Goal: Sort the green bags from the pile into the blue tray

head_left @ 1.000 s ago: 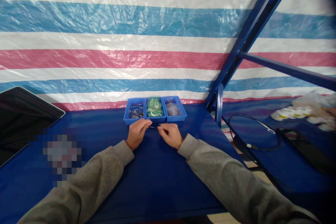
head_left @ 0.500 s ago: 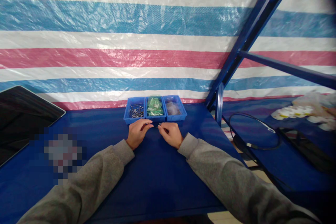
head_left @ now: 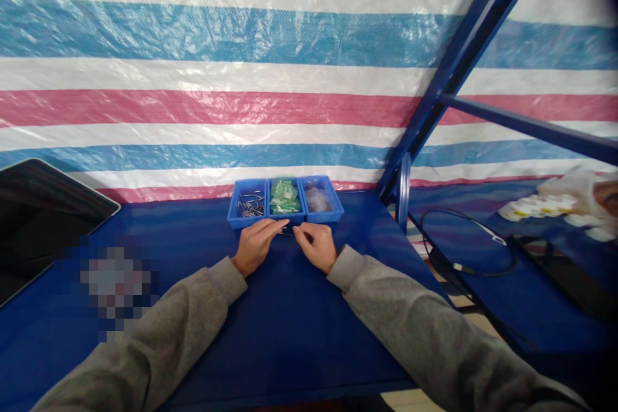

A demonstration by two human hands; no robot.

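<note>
My left hand (head_left: pixel 255 244) and my right hand (head_left: pixel 315 246) rest close together on the blue table (head_left: pixel 290 328), just in front of three small blue bins. Between their fingertips lies a small thin item (head_left: pixel 288 231), too small to name. The left fingers reach forward, pressed together over it. My right hand pinches its other end with curled fingers. The left bin (head_left: pixel 247 205) holds metal screws, the middle bin (head_left: pixel 284 197) green packets, and the right bin (head_left: pixel 319 199) clear bags.
A dark screen (head_left: pixel 38 219) lies at the left edge, with a pixelated patch (head_left: pixel 116 286) beside it. A blue metal frame (head_left: pixel 434 103) rises on the right. Beyond it lie a black cable (head_left: pixel 463 251) and white bags (head_left: pixel 570 199). A striped tarp (head_left: pixel 241 77) hangs behind.
My left fingers have straightened forward over the thin item, and the right hand has edged slightly toward the bins. The bins have not moved.
</note>
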